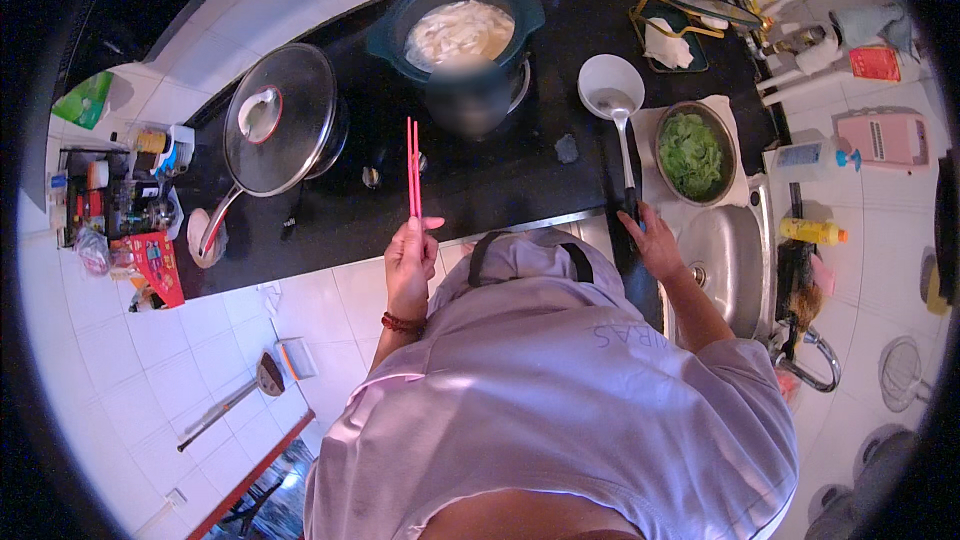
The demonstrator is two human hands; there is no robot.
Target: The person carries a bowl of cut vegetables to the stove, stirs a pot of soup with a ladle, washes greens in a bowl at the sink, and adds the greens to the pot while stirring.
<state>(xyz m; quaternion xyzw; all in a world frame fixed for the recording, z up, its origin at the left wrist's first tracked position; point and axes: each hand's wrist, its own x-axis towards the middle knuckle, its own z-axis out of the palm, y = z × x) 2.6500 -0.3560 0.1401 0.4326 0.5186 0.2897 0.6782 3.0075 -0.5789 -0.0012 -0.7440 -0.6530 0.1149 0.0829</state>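
My left hand (410, 259) grips a pair of pink chopsticks (413, 165), their tips pointing away from me over the black counter. At the counter's front edge, my right hand (654, 241) holds the black handle end of a ladle (624, 142). The ladle's head rests in a white bowl (600, 73). Beyond the chopsticks stands a dark teal two-handled pot (397, 34) on the stove, with pale sliced food (461, 30) in it. A blurred patch hides the pot's near side. Right of the ladle, a round bowl (732, 157) of green leaves (690, 154) sits on a cloth.
On the left burner is a long-handled pan (225, 214) with a glass lid (292, 109). A steel sink (731, 270) with a faucet (823, 371) lies at my right. Condiment containers (150, 195) crowd the left end. A yellow bottle (814, 231) lies beyond the sink.
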